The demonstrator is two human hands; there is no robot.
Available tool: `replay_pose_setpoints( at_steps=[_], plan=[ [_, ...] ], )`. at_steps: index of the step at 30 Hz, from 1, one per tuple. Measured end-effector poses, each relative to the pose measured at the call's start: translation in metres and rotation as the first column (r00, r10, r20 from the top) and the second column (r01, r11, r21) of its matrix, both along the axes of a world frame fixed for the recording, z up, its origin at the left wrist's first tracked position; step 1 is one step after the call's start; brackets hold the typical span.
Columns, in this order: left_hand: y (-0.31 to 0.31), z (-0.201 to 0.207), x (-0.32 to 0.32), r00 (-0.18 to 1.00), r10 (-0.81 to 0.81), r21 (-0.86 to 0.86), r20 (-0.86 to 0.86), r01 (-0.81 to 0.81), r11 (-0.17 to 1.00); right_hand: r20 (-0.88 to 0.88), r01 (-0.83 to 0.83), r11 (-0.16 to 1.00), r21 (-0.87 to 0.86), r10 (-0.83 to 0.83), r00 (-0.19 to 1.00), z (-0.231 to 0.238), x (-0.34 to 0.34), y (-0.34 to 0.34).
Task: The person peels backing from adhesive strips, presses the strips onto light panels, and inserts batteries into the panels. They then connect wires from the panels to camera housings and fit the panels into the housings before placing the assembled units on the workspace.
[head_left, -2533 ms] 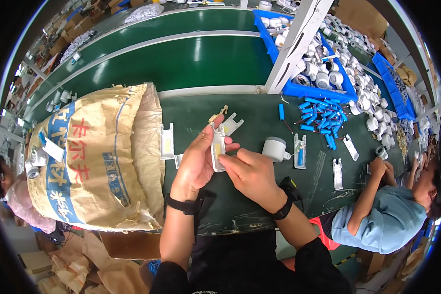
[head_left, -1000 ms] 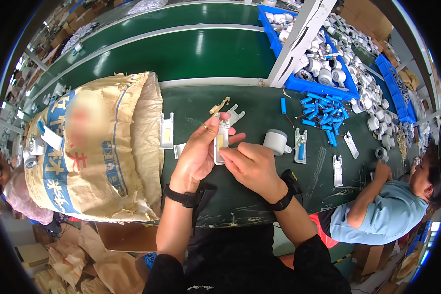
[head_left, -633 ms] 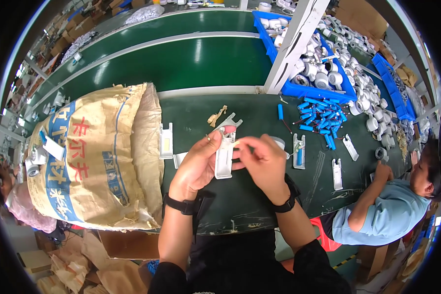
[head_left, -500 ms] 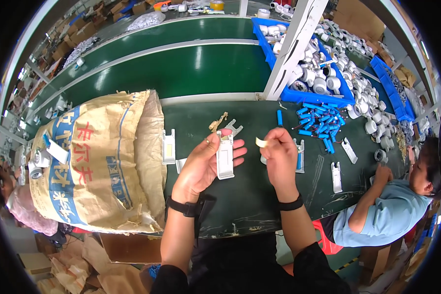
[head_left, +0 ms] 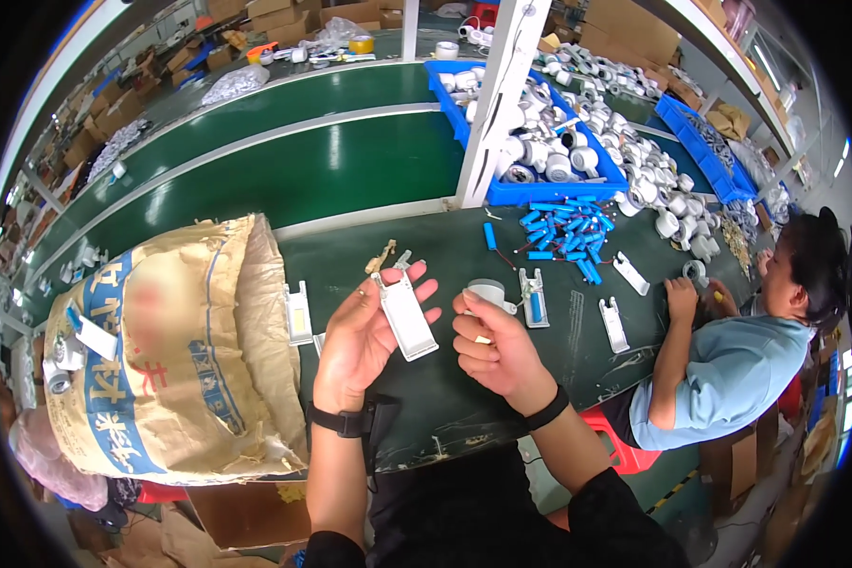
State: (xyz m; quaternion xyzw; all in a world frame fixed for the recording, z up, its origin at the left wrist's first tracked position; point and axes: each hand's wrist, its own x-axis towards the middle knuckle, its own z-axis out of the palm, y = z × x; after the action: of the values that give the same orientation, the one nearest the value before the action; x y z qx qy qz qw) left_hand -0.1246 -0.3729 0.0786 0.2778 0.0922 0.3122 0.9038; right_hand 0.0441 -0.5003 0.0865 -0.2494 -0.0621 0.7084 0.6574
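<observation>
My left hand (head_left: 355, 341) holds a white plastic casing (head_left: 408, 322), its smooth face up and its fingers spread behind it. My right hand (head_left: 504, 352) is closed just to the right of it. A small pale yellow strip (head_left: 484, 340) pokes out between its curled fingers. Right behind that hand is a round white cup-shaped part (head_left: 488, 290), partly covered by the thumb. Beyond the left hand lies a crumpled tan scrap (head_left: 381, 257). To the left rests a white casing with a yellowish patch (head_left: 298, 314); to the right, another holds a blue cylindrical cell (head_left: 537, 305).
A large tan sack (head_left: 175, 350) fills the left side. Wired blue cells (head_left: 568, 232) lie heaped at the back right, before a blue bin (head_left: 559, 192) of white round parts and a white post (head_left: 498, 104). Two casings (head_left: 614, 327) lie nearer a seated co-worker (head_left: 729, 350).
The casing in my left hand has turned from its hollow side to its smooth side. My right hand has curled into a fist around the strip and lowered. The whole view has shifted.
</observation>
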Motion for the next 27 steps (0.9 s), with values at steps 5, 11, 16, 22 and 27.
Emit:
replay_pose_setpoints(
  at_steps=[5,11,16,22,27],
  plan=[
    [-0.006,0.0,0.009,0.999,0.023,0.086,0.022,-0.025,0.996,0.453,-0.055,0.996,-0.075,0.083,0.887,-0.007,-0.022,-0.017],
    [-0.008,-0.002,-0.003,0.969,0.159,0.292,-0.191,-0.099,0.951,0.804,0.209,0.952,-0.223,0.059,0.591,0.017,0.023,-0.048],
    [0.011,-0.003,-0.013,0.733,0.496,0.601,-0.465,-0.15,0.785,0.762,0.776,0.618,0.123,0.443,-0.473,0.006,0.172,-0.15],
    [0.035,-0.031,-0.021,0.562,0.634,0.719,-0.531,-0.096,0.688,0.533,0.887,0.435,-0.154,0.792,-0.296,-0.024,0.261,-0.199],
    [0.039,-0.036,-0.039,0.299,0.783,0.83,-0.546,0.069,0.553,0.389,0.775,0.483,-0.408,0.86,-0.332,-0.033,0.268,-0.162]
  ],
)
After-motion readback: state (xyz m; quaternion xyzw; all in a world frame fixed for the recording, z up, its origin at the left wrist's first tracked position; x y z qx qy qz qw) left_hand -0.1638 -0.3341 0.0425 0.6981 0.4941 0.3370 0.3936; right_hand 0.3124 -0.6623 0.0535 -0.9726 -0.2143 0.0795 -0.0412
